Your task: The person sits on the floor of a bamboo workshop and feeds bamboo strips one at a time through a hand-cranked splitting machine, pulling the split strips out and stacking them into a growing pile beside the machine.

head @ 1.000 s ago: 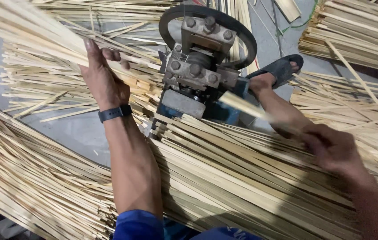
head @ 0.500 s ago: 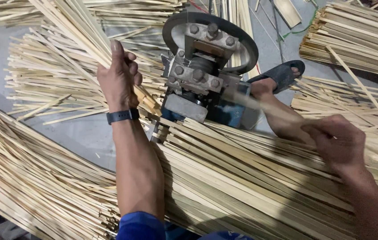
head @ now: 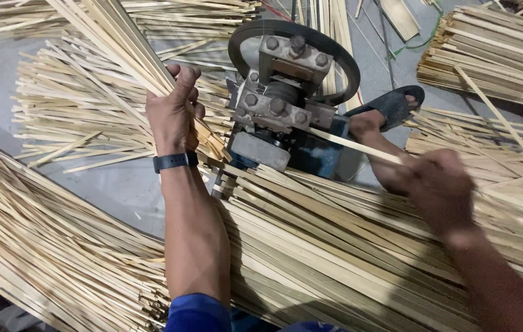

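Left hand [head: 174, 110]: fingers curled shut around a bundle of bamboo strips [head: 114, 43], gripped near its lower end; the bundle slants up and away to the upper left. A dark wristband [head: 176, 161] sits on the wrist.
Right hand [head: 443, 187]: motion-blurred; closed on a single bamboo strip [head: 353, 144], though how the individual fingers lie cannot be told.
Single strip: runs from the right hand up-left into the machine [head: 286, 104], its far end touching the metal block.
Machine: grey bolted metal head with a dark ring-shaped wheel [head: 341, 52] behind it, blue body below; stands on the floor between the two hands.
Bundle position: just left of the machine, lower end close to its side.
Foot [head: 369, 126]: bare, in a dark sandal [head: 396, 104], just right of the machine.
Surroundings: pile of strips [head: 335, 258] under both forearms; another heap [head: 40, 258] at lower left; stacked strips [head: 489, 55] at upper right; grey floor [head: 107, 184] showing between.
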